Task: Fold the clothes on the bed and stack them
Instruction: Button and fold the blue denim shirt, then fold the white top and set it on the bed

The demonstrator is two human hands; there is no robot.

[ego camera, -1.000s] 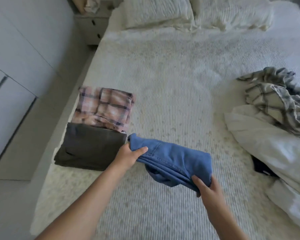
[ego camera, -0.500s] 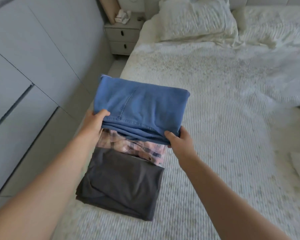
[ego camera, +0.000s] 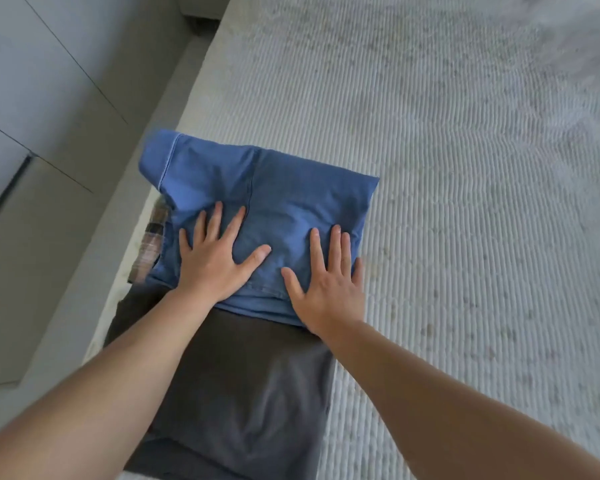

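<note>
A folded blue denim garment [ego camera: 284, 195] lies on top of the folded pink plaid garment [ego camera: 151, 237], of which only a strip shows at its left edge. My left hand [ego camera: 215, 258] presses flat on the denim's left half, fingers spread. My right hand [ego camera: 326, 282] presses flat on its right half near the front edge. A folded dark grey garment [ego camera: 257, 393] lies just in front of the denim, partly under my forearms. All of this sits near the left edge of the bed [ego camera: 447, 168].
The white ribbed bedspread stretches to the right and far side. The bed's left edge drops to a pale floor [ego camera: 66, 271]. Grey cupboard doors [ego camera: 32, 64] stand along the left.
The denim was held above the plaid garment by both hands. Now it lies on the plaid garment, and both hands have let go and press flat on top.
</note>
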